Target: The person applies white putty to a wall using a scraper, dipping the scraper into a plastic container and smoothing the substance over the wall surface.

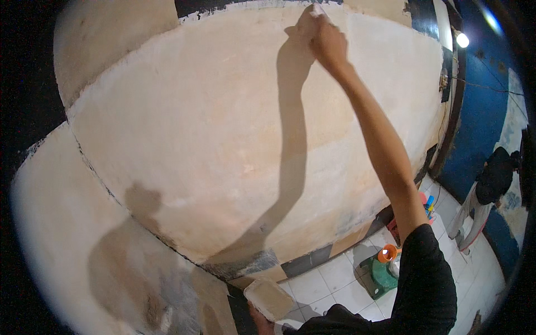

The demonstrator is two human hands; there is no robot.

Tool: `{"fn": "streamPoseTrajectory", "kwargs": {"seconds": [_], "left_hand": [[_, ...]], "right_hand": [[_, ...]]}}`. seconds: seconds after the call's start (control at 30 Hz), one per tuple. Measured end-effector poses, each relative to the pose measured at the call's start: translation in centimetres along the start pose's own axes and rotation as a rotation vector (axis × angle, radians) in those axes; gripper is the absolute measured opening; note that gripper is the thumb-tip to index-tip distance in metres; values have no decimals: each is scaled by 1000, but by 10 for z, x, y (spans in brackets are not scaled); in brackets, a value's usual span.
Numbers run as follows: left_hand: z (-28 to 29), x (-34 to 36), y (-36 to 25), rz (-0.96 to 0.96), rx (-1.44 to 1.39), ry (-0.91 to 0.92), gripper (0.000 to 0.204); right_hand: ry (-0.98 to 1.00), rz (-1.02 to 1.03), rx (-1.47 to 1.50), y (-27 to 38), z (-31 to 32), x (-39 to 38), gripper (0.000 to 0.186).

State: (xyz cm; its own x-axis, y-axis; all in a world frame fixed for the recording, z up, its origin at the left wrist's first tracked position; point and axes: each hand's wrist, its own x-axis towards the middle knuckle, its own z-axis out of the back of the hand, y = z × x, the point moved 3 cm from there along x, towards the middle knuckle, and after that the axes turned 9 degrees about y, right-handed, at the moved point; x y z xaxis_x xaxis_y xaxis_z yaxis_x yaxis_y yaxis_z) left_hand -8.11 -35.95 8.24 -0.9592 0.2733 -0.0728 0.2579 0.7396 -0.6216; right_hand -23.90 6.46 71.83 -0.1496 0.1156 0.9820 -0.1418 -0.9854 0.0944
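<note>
My right arm, in a black sleeve, stretches up across a pale, plastered wall [223, 111]. High on that wall my right hand [328, 42] is closed and pressed near the upper edge of the whitish coat. Something small and whitish [317, 9] shows at its fingertips, too little of it visible to name. Low down, my left hand [259, 319] grips the side of a shallow, pale container [282, 290] with a beige coating inside. Part of the left hand is hidden by the container and the picture's lower edge.
A green container [382, 279] and an orange cup [387, 254] are on the white tiled floor [310, 287]. Another person [484, 190] is at the far right by a blue wall [474, 123]. A lit bulb [462, 40] hangs upper right, with a cable [486, 86] nearby.
</note>
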Motion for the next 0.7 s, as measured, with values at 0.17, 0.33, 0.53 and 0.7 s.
{"fn": "streamPoseTrajectory", "kwargs": {"seconds": [0.17,0.33,0.53,0.7], "left_hand": [[-58,10,9,49,198,-67,64],[-64,25,35,85,122,-74,65],[-62,-6,51,64,76,-93,65],[-56,-33,53,61,110,-110,65]], "right_hand": [[-31,276,-187,139,-35,-101,46],[288,516,235,176,2,-138,43],[-66,-44,147,-50,31,-42,33],[87,-83,-34,-57,-8,-59,23]]}}
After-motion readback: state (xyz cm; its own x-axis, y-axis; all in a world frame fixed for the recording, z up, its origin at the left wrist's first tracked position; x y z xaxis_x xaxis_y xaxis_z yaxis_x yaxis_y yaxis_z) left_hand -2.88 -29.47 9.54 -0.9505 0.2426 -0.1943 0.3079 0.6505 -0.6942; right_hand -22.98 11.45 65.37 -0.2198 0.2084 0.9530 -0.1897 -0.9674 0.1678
